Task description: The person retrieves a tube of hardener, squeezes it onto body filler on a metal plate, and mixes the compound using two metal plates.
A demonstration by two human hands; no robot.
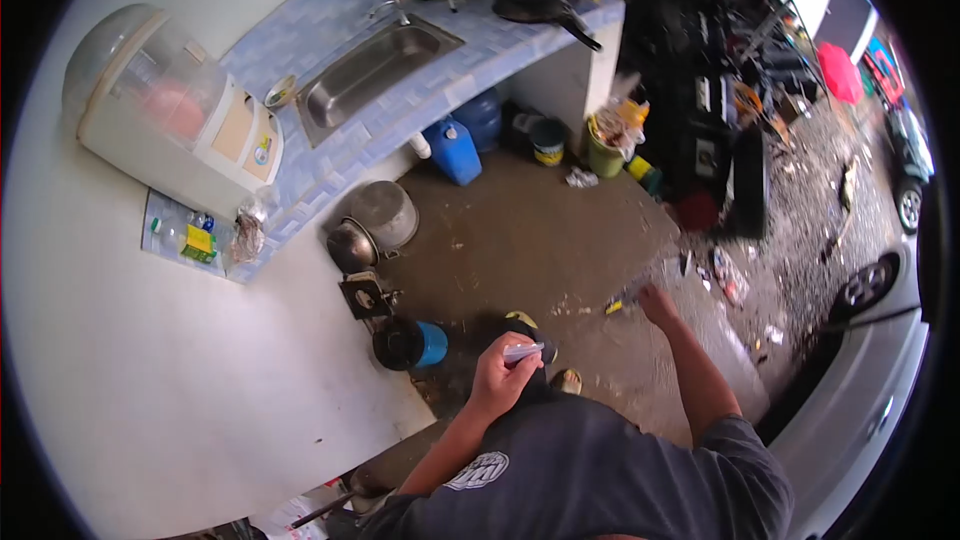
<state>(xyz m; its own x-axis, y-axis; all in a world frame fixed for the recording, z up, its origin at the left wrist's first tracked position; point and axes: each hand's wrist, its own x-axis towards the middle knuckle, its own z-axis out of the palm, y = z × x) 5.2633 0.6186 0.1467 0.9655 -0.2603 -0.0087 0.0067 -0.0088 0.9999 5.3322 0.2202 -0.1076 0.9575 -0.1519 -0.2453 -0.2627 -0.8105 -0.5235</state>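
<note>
My left hand (503,377) is closed in front of my chest, its fingers wrapped round a small, flat, pale translucent object (522,351) whose kind I cannot make out. My right hand (655,306) reaches out to the right, low over the wet concrete floor (540,230), with its fingers curled. Right at its fingertips is a blurred greyish object with a yellow end (614,307); whether the hand grips it firmly is unclear. My sandalled feet (568,381) show below my shirt.
A tiled counter with a steel sink (375,70) and a frying pan (535,0) runs along the back. Pots (382,215), a blue jug (453,151) and a blue-black bucket (410,343) stand on the floor. Dark clutter (720,90) and a parked car (860,400) flank the right.
</note>
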